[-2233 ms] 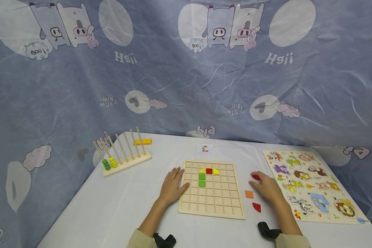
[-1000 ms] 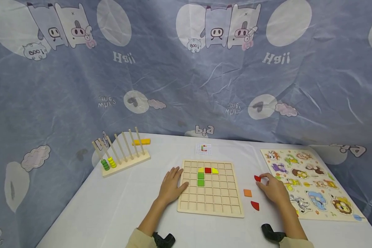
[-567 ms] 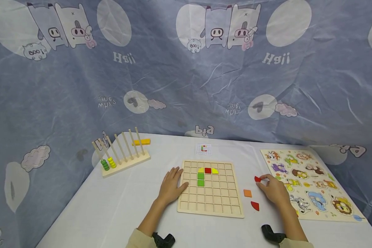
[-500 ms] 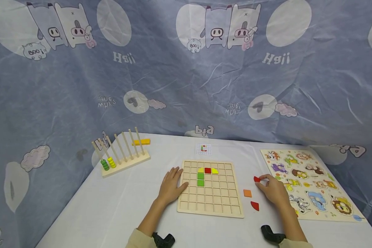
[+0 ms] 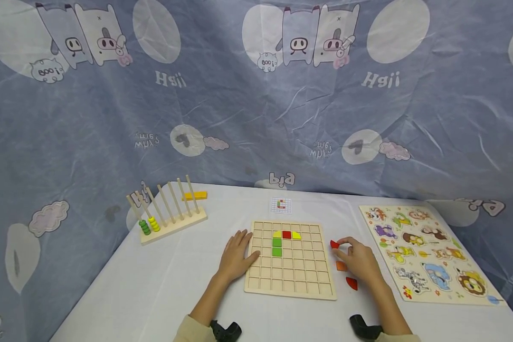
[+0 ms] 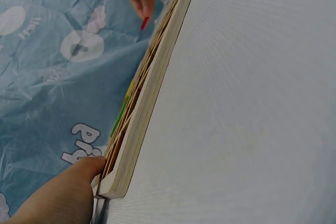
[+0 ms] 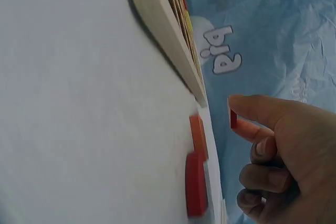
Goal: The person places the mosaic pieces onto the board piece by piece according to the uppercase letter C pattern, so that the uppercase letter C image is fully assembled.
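In the head view my right hand (image 5: 359,260) pinches a red quarter-circle tile (image 5: 334,244) between thumb and forefinger, just right of the wooden grid board (image 5: 299,275). The right wrist view shows the same red tile (image 7: 233,118) edge-on, clear of the table. My left hand (image 5: 236,256) rests with its fingers spread along the board's left edge, thumb over the rim. Set in the grid's upper part are a red square tile (image 5: 287,234), two yellow tiles (image 5: 296,235) on either side of it, and two green squares (image 5: 277,242) below the left one.
On the cloth right of the board lie an orange square tile (image 5: 341,266) and another red quarter-circle piece (image 5: 352,283). Behind the board is a small pattern card (image 5: 281,205). An animal puzzle board (image 5: 432,256) stands at right, a pegged bead stand (image 5: 175,225) and yellow block (image 5: 195,195) at left.
My right hand has carried the red quarter-circle tile leftward, from beside the animal puzzle to near the grid board's right edge. The left hand stays where it was.
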A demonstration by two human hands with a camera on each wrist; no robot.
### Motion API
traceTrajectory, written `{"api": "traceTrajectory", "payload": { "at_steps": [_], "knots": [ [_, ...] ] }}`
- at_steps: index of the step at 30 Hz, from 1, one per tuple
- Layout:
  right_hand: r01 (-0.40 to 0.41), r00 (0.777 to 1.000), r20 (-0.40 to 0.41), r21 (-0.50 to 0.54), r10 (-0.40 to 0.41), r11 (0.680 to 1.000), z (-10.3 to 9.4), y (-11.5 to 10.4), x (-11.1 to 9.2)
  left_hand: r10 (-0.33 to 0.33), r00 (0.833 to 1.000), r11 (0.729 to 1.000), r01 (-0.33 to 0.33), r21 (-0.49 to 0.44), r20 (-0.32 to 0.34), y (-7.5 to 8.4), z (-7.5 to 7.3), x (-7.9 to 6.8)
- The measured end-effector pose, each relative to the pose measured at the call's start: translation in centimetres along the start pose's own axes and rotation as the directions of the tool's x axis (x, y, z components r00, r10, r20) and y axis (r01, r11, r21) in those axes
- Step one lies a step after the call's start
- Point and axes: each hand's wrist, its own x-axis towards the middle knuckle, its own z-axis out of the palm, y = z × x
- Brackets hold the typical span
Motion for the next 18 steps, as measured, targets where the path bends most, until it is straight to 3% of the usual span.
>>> {"api": "traceTrajectory", "payload": {
  "at_steps": [18],
  "knots": [
    [0.101, 0.99, 0.084, 0.121, -0.111, 0.988, 3.4, -3.9, -0.7, -0.003, 1.0, 1.0, 0.003, 0.003, 0.003, 0.0, -0.3, 0.0]
  ]
}}
